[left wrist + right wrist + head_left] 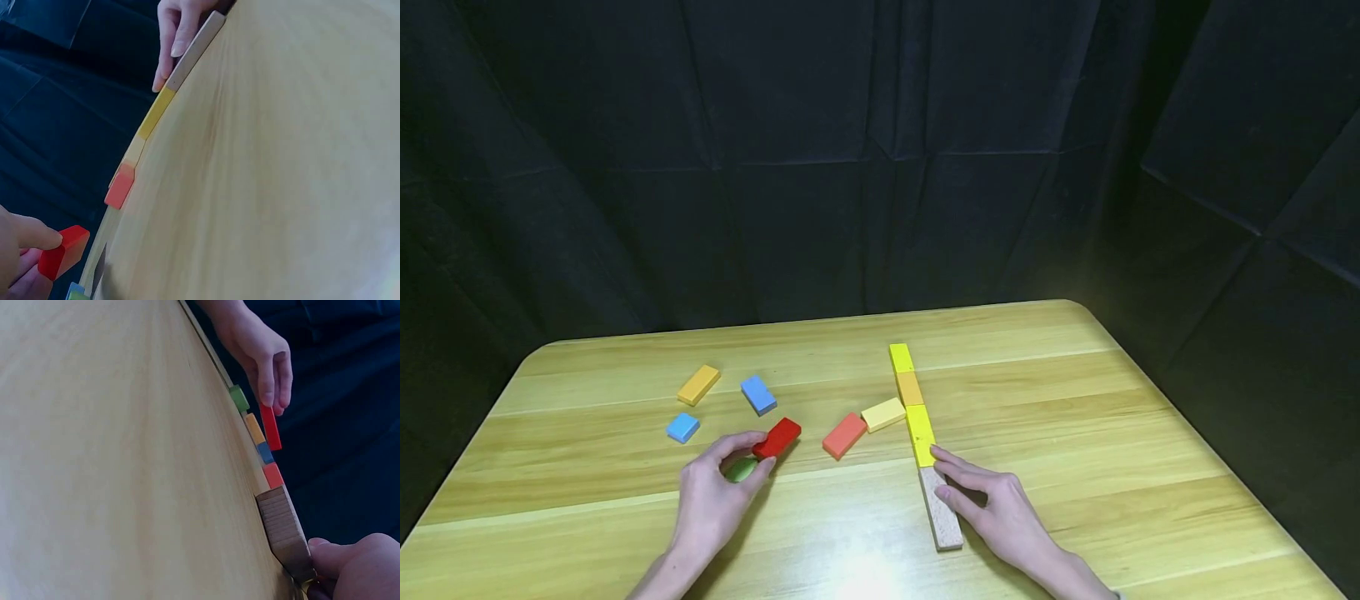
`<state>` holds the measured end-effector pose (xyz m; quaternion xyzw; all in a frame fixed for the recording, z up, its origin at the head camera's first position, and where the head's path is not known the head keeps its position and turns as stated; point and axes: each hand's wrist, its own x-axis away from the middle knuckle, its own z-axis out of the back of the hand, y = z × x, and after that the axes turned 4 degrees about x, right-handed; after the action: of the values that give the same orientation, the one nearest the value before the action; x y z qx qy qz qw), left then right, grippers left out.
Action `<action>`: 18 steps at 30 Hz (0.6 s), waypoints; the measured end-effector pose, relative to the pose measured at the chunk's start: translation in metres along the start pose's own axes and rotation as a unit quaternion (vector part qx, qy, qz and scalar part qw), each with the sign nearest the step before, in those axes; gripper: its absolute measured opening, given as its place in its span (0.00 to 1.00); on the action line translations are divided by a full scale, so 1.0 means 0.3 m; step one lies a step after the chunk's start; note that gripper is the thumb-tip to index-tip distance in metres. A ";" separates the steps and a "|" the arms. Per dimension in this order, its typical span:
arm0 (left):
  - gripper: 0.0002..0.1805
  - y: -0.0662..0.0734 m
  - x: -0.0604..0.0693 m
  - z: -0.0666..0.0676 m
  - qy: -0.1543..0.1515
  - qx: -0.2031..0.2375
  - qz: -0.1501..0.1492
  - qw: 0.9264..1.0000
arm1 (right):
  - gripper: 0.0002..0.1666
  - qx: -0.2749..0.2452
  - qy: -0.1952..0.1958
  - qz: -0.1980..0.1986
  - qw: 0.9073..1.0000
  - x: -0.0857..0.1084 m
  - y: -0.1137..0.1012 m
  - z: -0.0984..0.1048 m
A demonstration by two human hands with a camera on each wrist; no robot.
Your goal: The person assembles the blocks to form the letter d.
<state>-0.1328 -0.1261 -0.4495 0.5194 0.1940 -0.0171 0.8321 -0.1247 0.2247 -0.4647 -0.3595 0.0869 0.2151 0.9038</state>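
Observation:
My left hand pinches a bright red block between thumb and fingers, raised above the table. Beneath that hand lies a rounded green block, partly hidden by it. My right hand rests along the right side of a straight row of blocks, fingers loosely bent. Its fingertips are at the long yellow block and its thumb is by the speckled grey block at the near end. Farther up the row come an orange block and a small yellow block.
A cream block lies left of the row, its end close to it. A coral-red block sits beside the cream one. At the left lie an orange-yellow block, a blue block and a light-blue block. Dark cloth hangs behind the wooden table.

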 end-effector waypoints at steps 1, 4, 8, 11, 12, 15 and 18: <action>0.18 0.001 0.004 -0.003 -0.001 -0.003 -0.006 1.000 | 0.21 0.000 0.000 0.000 1.000 0.000 0.000 0.000; 0.18 0.003 0.012 -0.010 -0.002 -0.018 -0.014 1.000 | 0.21 0.000 0.002 0.001 1.000 0.000 0.001 -0.001; 0.18 0.006 0.020 -0.019 -0.010 -0.023 -0.014 1.000 | 0.21 -0.001 0.002 0.003 1.000 0.000 0.001 -0.001; 0.18 0.007 0.027 -0.025 -0.022 -0.020 -0.018 0.999 | 0.21 -0.001 0.002 0.003 1.000 0.001 0.002 -0.001; 0.18 0.007 0.029 -0.027 -0.025 -0.019 -0.020 0.999 | 0.21 -0.001 0.002 0.003 1.000 0.001 0.002 -0.002; 0.18 0.006 0.035 -0.033 -0.028 -0.019 -0.032 0.999 | 0.21 -0.002 0.002 0.003 1.000 0.000 0.003 -0.002; 0.18 0.004 0.042 -0.038 -0.028 -0.027 -0.047 0.998 | 0.21 -0.002 0.001 0.003 1.000 0.000 0.002 -0.002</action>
<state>-0.1245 -0.1134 -0.4572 0.4864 0.1955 -0.0653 0.8491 -0.1250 0.2247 -0.4653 -0.3609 0.0883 0.2175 0.9026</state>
